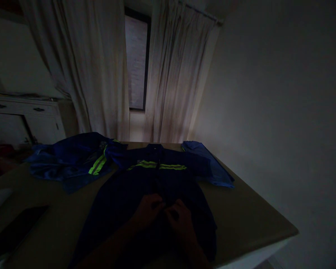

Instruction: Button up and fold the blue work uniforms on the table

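A dark blue short-sleeved work shirt lies spread on the table, collar at the far side, with yellow-green reflective bands across the chest. Over its front, near the middle line, my left hand is closed with thumb and fingers pinched together. Close beside it, my right hand makes a similar pinch. Both sets of fingertips are at the shirt's front, almost meeting. The dim light hides the exact bit of cloth between them.
Crumpled blue clothing with a reflective band lies at the left of the table. Folded lighter blue clothing is at the back right by the wall. A dark flat object rests front left. Curtains hang behind.
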`<state>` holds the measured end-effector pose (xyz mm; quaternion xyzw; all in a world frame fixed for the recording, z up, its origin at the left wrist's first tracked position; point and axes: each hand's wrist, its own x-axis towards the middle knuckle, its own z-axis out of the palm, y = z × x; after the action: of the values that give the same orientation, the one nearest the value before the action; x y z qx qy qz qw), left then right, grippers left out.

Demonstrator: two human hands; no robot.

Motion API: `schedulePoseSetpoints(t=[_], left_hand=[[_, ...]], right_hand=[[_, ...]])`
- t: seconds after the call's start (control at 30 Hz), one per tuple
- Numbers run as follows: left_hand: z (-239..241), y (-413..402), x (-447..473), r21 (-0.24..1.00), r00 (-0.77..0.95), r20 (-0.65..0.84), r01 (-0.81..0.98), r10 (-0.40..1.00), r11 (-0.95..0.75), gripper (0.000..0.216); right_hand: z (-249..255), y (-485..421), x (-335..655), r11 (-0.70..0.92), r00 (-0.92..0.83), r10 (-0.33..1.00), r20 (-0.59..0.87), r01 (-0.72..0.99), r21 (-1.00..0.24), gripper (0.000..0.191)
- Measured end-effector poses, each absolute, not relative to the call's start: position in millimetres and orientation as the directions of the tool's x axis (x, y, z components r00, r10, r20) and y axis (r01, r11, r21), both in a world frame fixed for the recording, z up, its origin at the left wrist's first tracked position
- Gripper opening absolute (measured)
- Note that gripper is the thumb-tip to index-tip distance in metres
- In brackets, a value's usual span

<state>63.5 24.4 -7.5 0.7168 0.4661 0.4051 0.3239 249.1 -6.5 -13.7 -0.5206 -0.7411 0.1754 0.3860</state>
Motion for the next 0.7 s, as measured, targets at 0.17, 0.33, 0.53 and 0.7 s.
schedulePoseSetpoints(t=[0.17, 0.33, 0.53, 0.7], left_hand=[[-7, 26, 63, 0.862, 0.209, 0.230, 0.410, 0.951, -0.299, 0.032], [-2, 27, 63, 0.866, 0.230, 0.173, 0.427, 0.958, -0.259, 0.031], [-8, 31, 63, 0.913, 0.232, 0.170, 0.330, 0.958, -0.241, 0.035], [20, 28, 60, 0.981, 0.330, 0.162, 0.048, 0.930, -0.188, 0.045]], right_hand=[[-14, -7, 252, 0.435, -0.198, 0.891, 0.408, 0.625, -0.648, 0.010], [-14, -9, 245, 0.416, -0.240, 0.901, 0.361, 0.707, -0.571, 0.015], [-22, -6, 240, 0.352, -0.151, 0.918, 0.366, 0.735, -0.580, 0.016], [-16, -2, 254, 0.349, -0.008, 0.911, 0.413, 0.547, -0.761, 0.011]])
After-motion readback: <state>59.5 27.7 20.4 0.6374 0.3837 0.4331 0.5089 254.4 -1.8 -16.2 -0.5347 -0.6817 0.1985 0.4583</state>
